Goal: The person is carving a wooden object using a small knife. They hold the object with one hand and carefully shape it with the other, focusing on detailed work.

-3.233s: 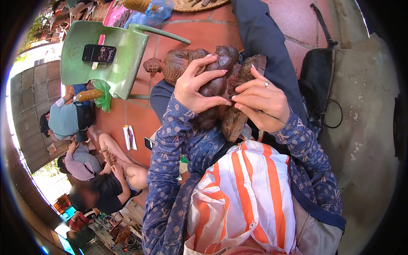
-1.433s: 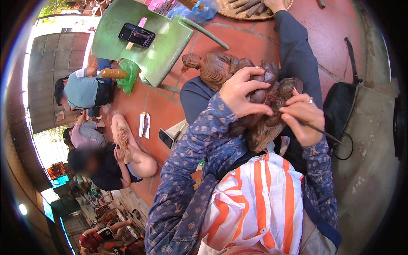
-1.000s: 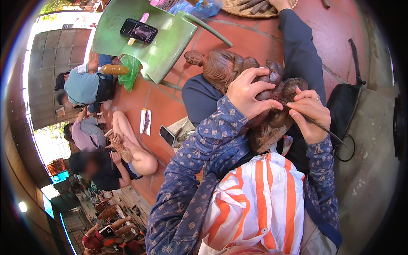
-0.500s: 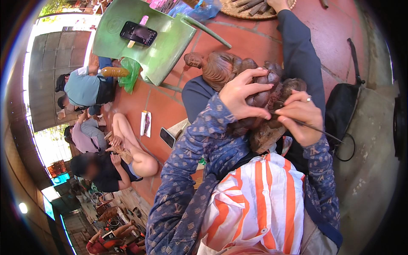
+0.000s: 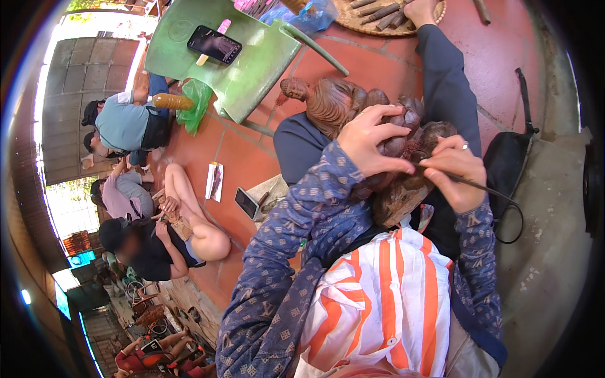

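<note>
A carved brown wooden statue [image 5: 329,108] lies across my lap, its head toward the left and its petal-like base under my hands. My left hand [image 5: 370,143] grips the rounded petals, fingers curled over them and thumb stretched along the near side. In a pinch, my right hand [image 5: 463,175] holds a thin dark rod-like tool [image 5: 484,188], its shaft slanting out to the right. The tool's working tip is hidden by my fingers, close to my left thumb at the rough base.
A green plastic chair [image 5: 252,69] holding a phone [image 5: 214,45] stands at upper left. Wooden sticks lie on a woven tray [image 5: 353,24] beyond my foot. A black bag [image 5: 504,157] rests at right. Another phone [image 5: 246,203] is on the left; a seated person [image 5: 154,249] works nearby.
The view has shifted slightly. Both my hands keep about the same places on the statue, and the tool's shaft lies a little flatter. The nearby person's hands have moved slightly.
</note>
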The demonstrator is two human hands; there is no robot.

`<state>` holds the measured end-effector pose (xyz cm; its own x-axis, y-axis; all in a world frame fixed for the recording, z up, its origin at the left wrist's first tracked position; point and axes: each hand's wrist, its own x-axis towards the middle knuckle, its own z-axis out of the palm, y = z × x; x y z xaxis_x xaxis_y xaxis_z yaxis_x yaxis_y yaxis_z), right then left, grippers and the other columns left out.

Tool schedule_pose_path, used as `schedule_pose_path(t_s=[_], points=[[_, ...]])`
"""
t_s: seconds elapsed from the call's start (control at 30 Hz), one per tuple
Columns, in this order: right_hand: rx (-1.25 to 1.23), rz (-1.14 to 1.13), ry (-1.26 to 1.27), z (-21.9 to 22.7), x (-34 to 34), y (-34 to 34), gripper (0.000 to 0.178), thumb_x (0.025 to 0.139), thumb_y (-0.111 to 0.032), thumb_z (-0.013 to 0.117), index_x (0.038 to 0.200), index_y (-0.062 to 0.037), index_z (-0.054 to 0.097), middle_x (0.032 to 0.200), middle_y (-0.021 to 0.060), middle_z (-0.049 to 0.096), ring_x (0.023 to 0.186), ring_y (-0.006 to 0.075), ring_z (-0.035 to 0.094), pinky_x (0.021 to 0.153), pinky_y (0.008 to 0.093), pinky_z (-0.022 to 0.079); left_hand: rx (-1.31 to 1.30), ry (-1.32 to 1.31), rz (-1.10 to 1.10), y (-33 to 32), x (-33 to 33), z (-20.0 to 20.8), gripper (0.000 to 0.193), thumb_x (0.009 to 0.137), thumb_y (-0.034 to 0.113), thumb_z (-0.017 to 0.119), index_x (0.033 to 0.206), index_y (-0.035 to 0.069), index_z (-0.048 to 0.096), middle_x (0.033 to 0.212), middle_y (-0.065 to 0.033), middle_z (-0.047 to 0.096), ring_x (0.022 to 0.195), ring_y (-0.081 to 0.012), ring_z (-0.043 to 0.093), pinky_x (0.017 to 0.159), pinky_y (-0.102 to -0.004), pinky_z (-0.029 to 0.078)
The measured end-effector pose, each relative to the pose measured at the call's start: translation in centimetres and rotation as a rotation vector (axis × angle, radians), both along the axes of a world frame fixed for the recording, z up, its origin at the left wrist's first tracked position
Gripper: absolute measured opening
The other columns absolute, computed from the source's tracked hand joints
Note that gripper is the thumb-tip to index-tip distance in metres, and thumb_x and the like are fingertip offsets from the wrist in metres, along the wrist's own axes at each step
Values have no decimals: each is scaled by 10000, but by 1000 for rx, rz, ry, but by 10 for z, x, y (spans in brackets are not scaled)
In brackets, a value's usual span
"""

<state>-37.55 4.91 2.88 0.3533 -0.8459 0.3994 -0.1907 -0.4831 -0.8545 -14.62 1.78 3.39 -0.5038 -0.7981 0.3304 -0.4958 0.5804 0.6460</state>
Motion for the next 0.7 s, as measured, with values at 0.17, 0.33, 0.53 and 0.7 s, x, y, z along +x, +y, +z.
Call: schedule_pose_path(t_s=[0.17, 0.33, 0.53, 0.7], points=[[-1, -29, 11, 0, 6, 0, 144, 720, -4, 731, 864, -4, 726, 759, 84, 674, 801, 230, 587, 754, 333, 466, 15, 8, -5, 1, 5, -4, 536, 579, 285, 895, 1034, 75, 708, 1242, -160, 571, 1138, -316, 575, 946, -390, 473], [21, -83, -24, -1, -4, 2, 143, 713, -7, 738, 856, -9, 729, 761, 73, 677, 801, 229, 594, 750, 324, 470, 31, -49, -8, -2, -3, -1, 538, 579, 275, 894, 1040, 71, 705, 1240, -160, 565, 1148, -314, 568, 952, -392, 468], [42, -21, -5, -6, 5, 0, 158, 719, -34, 744, 876, -21, 731, 747, 62, 676, 807, 216, 586, 772, 322, 449, 5, -19, -21, 1, 4, -1, 552, 576, 266, 896, 1053, 67, 703, 1251, -170, 558, 1138, -322, 575, 952, -393, 470], [49, -41, -19, -6, -7, -2, 153, 724, -12, 726, 876, 5, 726, 771, 80, 686, 816, 233, 585, 782, 318, 464, -99, -23, 90, 5, -9, -8, 506, 561, 280, 899, 980, 62, 718, 1189, -163, 602, 1061, -308, 615, 893, -375, 504]])
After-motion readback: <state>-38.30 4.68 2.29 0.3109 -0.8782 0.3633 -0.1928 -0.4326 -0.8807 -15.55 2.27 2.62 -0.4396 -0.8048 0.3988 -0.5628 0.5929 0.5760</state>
